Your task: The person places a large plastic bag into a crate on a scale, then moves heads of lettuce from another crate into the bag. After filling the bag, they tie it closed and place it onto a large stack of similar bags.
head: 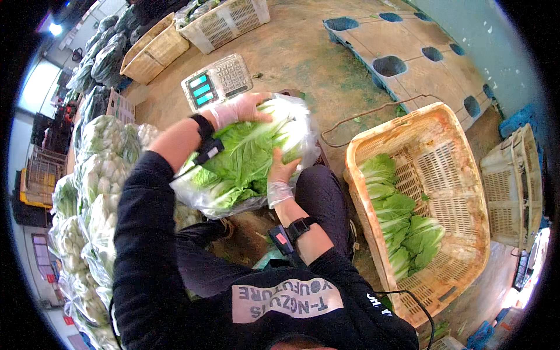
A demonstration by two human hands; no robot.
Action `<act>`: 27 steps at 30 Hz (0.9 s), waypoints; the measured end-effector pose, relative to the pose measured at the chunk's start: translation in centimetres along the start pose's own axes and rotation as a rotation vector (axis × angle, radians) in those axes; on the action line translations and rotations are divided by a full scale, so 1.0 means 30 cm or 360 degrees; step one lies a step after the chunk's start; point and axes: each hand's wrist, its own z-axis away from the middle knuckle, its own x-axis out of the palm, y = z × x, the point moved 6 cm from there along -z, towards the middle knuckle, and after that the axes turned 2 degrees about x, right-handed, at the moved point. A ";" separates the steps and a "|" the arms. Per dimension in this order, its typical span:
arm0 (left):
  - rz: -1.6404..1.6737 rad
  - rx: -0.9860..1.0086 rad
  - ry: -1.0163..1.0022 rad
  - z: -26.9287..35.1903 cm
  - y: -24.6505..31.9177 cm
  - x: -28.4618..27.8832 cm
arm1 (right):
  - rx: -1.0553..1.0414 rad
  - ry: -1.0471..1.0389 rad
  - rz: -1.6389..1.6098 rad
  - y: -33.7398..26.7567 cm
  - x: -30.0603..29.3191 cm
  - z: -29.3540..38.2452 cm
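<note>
Leafy greens with white stalks (245, 153) fill a clear plastic bag (308, 131) in front of me, just below a digital scale (218, 81) with lit displays. My left hand (245, 109), in a thin clear glove, lies on the upper edge of the greens with its fingers spread. My right hand (282, 168), gloved the same way, rests against the lower right side of the bag, thumb and fingers apart. A worn orange plastic crate (455, 175) stands to the right with more leafy greens (393, 218) along its left side.
Bagged vegetables (100, 175) are piled on the left. Two crates, one yellowish (153, 52) and one white (227, 26), stand at the back. A metal hook rod (372, 111) reaches from the orange crate. A pallet (411, 57) lies by the wall, and further crates (507, 188) stand at the far right.
</note>
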 end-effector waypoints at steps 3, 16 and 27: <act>-0.0223 -0.0130 0.0008 -0.028 -0.102 0.101 | -0.0059 -0.0008 0.0311 0.057 -0.010 0.015; -0.0773 -0.0448 0.0626 0.146 -0.163 0.213 | 0.0049 -0.0349 0.0741 0.001 0.030 -0.032; -0.0593 -0.0329 0.0772 0.174 -0.087 0.251 | -0.1546 -0.0453 0.2254 -0.504 0.194 -0.068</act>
